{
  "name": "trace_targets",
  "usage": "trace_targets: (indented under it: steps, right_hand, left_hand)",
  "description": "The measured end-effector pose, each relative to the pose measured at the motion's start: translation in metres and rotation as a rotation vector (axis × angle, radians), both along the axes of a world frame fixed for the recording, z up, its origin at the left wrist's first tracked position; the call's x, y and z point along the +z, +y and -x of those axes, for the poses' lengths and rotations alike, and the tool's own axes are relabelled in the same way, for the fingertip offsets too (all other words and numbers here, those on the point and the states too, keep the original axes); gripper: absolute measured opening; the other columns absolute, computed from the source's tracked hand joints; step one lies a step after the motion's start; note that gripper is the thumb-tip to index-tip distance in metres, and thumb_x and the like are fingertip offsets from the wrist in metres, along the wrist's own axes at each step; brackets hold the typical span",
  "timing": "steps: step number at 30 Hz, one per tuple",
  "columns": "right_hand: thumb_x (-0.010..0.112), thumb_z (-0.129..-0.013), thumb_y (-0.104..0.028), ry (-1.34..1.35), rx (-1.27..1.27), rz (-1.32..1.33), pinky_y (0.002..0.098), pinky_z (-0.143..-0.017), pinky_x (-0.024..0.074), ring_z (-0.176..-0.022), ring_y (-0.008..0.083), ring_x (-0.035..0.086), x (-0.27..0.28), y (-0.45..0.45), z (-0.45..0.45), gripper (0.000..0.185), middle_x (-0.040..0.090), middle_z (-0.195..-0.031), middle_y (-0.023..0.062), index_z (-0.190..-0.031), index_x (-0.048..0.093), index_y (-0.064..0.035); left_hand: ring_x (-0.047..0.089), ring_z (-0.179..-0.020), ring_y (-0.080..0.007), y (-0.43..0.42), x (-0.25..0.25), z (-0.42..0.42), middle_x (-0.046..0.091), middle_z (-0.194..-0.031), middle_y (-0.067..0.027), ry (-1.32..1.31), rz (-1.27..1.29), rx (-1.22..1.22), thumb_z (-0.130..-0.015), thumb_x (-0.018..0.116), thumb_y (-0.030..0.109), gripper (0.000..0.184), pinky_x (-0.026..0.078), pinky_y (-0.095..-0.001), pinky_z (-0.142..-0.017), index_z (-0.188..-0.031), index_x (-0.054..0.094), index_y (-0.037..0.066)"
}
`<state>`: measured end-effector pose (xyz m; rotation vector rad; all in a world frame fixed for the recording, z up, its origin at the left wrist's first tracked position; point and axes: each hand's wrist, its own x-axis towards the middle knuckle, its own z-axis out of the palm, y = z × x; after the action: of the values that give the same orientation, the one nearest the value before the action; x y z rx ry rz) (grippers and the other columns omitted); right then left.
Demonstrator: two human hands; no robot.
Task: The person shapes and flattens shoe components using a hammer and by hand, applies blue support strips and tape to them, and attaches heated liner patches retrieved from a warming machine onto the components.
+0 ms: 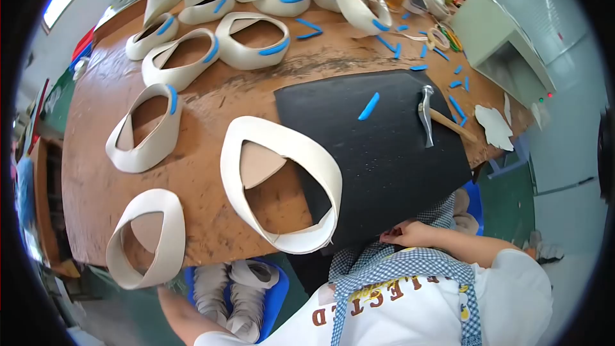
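At the table's front left edge, the wrist of my left hand (166, 296) meets the underside of a white upper (172, 237); its fingers are hidden. My right hand (403, 234) is closed by my apron, beside the front edge of a black mat (397, 179), and what its fingers hold is too small to name. A larger white upper (327, 170) lies partly on the mat, with no blue strip on it. On the mat rest a blue strip (369, 106) and a hammer (427, 115) with a wooden handle.
Several white uppers with blue strips (148, 129) line the left and back of the wooden table (211, 106). Loose blue strips, tape rolls (439, 38) and a pale box (506, 45) occupy the back right. Below the front edge, a blue bin (277, 301) holds stacked white pieces.
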<state>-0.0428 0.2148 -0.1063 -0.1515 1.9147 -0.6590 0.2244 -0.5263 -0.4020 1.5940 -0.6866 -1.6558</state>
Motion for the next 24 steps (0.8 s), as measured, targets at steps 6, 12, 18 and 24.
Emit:
trace_targets:
  steps: [6,12,18,24]
  right_hand:
    - [0.063,-0.097,-0.034,-0.040,0.107,0.042,0.0327,-0.089,0.0517,-0.099,0.0197,0.063,0.003,-0.013,0.010,0.037,0.068,-0.108,0.0092,-0.124,0.066,-0.0087]
    - [0.064,-0.096,-0.034,-0.125,0.312,0.256,0.0366,-0.100,0.0491,-0.114,0.0238,0.064,0.008,-0.004,0.017,0.045,0.068,-0.119,0.0125,-0.130,0.060,-0.0058]
    - [0.066,-0.095,-0.011,-0.225,0.216,0.705,0.0306,-0.087,0.0552,-0.095,0.0155,0.070,0.088,-0.007,0.049,0.027,0.072,-0.104,0.0101,-0.120,0.064,-0.0007]
    - [0.061,-0.090,-0.002,1.141,0.209,0.647,0.0312,-0.078,0.0516,-0.089,0.0207,0.064,0.064,-0.035,0.178,0.016,0.066,-0.097,0.0085,-0.106,0.063,-0.0002]
  left_hand:
    - [0.067,-0.082,-0.0298,0.001,0.026,-0.045,0.068,-0.097,-0.0167,-0.126,0.023,-0.052,-0.095,0.061,0.020,0.026,0.057,-0.0465,-0.068,-0.103,0.066,-0.004]
    - [0.068,-0.078,-0.0289,0.040,0.068,-0.117,0.069,-0.092,-0.0156,-0.214,0.196,-0.270,-0.096,0.061,0.022,0.027,0.057,-0.0459,-0.067,-0.098,0.068,-0.004]
    - [0.069,-0.081,-0.0405,0.189,0.184,-0.115,0.071,-0.087,-0.0254,-1.386,0.560,-0.657,-0.083,0.058,0.002,0.018,0.054,-0.0472,-0.079,-0.095,0.069,-0.004]
    - [0.064,-0.106,-0.0342,0.367,0.339,0.005,0.064,-0.122,-0.0204,-0.950,0.880,-0.837,-0.084,0.060,-0.001,0.053,0.053,-0.0420,-0.088,-0.137,0.054,0.006]
